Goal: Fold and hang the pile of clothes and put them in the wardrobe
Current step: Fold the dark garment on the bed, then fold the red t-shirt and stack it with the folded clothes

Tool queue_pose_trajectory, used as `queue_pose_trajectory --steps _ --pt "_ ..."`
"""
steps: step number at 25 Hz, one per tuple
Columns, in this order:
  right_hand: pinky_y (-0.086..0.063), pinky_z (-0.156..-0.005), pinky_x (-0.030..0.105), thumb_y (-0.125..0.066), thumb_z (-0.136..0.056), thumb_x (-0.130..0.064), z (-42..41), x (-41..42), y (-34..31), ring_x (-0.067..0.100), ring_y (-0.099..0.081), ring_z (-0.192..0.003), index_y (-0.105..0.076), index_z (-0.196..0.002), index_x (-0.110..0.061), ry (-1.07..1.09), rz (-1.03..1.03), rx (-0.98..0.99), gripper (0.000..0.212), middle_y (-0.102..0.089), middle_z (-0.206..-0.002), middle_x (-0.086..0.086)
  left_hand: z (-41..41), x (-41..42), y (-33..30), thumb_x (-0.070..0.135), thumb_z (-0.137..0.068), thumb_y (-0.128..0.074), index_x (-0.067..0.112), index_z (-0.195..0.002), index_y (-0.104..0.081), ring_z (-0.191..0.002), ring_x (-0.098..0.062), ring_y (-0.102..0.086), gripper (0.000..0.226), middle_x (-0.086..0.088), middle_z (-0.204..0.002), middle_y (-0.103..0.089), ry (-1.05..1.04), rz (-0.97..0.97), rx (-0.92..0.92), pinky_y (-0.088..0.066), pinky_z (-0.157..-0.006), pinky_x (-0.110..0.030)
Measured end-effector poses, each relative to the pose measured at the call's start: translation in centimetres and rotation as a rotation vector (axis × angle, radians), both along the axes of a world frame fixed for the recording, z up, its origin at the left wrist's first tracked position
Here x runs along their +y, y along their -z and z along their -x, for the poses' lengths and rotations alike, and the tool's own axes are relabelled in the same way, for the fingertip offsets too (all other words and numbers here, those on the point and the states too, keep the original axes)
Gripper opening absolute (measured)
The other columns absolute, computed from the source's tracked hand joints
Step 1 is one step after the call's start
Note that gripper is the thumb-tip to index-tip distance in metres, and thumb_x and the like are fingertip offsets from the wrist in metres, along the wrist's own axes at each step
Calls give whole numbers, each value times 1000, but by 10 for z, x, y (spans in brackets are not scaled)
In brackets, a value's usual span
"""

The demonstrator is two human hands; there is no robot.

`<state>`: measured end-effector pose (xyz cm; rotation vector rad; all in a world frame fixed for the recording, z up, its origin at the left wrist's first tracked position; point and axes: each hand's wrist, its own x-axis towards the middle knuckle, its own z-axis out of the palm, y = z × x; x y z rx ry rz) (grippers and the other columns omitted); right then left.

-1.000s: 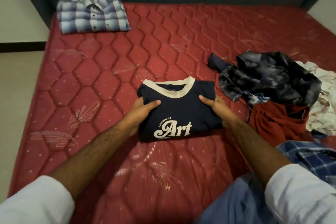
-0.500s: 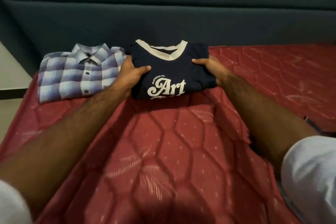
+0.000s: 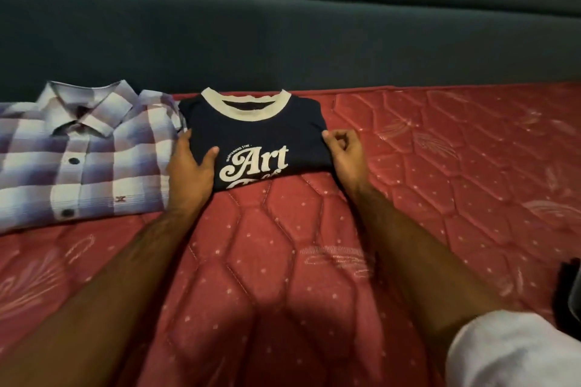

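you have two garments folded at the head of the red mattress (image 3: 283,261): the plaid shirt (image 3: 81,154) and, touching its right edge, the navy t-shirt (image 3: 254,132). your left hand (image 3: 188,166) grips the tee's left edge, thumb on top; your right hand (image 3: 344,151) sits loosely curled at its right edge, holding nothing. the wardrobe step isn't done, and no wardrobe is in view.

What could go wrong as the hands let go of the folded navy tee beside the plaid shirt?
The left hand has its thumb on the navy tee and fingers apparently tucked under its edge; pulling out fast may drag the fold open. The tee's left edge sits against the plaid shirt, so sliding could rumple it. The right hand may snag the side fold.
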<state>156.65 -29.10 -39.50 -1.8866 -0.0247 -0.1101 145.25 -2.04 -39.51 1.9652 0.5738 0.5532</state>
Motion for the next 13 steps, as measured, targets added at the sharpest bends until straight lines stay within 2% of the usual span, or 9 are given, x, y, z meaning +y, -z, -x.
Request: queue_pose_trajectory --steps 3,5,7,9,11,13 --pt "-51 -101 37 -68 -94 -43 30 -8 1 14 -63 -110 -48 -134 -14 -139 110 10 53 -63 -120 0 13 -7 -7 28 -96 -66 16 -156 -30 -142 -18 -39 71 -5 -157 -40 65 46 -22 -33 -119 -36" --pt "-37 -116 37 -63 -94 -48 69 -21 6 20 -48 -135 -30 -152 -9 -247 310 -43 77 -48 -147 8 40 -23 -11 26 -94 -70 17 -160 -18 -146 -16 -31 84 -4 -163 -29 147 32 -27 -26 -122 -36" --pt "-20 -123 35 -48 -95 -59 120 -38 4 22 -28 -149 -18 -160 -11 -298 653 -112 86 -31 -162 9 81 -47 -9 30 -94 -70 12 -161 -13 -151 -24 -20 90 -11 -166 -20 204 -127 43 -17 -125 -39" --pt "-7 -126 36 -34 -101 -61 186 -59 2 22 -11 -156 -16 -162 -13 -340 896 -144 80 -16 -169 5 135 -75 -2 38 -97 -62 10 -160 -18 -153 -30 -16 81 -16 -166 -17 300 -370 126 -13 -125 -48" --pt "-3 -127 38 -24 -100 -65 252 -79 -6 20 -5 -157 -16 -162 -17 -382 969 -122 79 -10 -170 2 191 -101 1 49 -101 -43 17 -158 -27 -153 -31 -19 68 -13 -165 -22 420 -618 218 -11 -123 -55" --pt "-6 -127 41 -11 -92 -70 318 -103 -16 20 -5 -157 -14 -163 -20 -401 1025 -80 87 -8 -170 2 249 -132 -3 56 -97 -24 23 -157 -33 -152 -31 -23 69 -9 -164 -29 500 -764 292 -13 -121 -57"
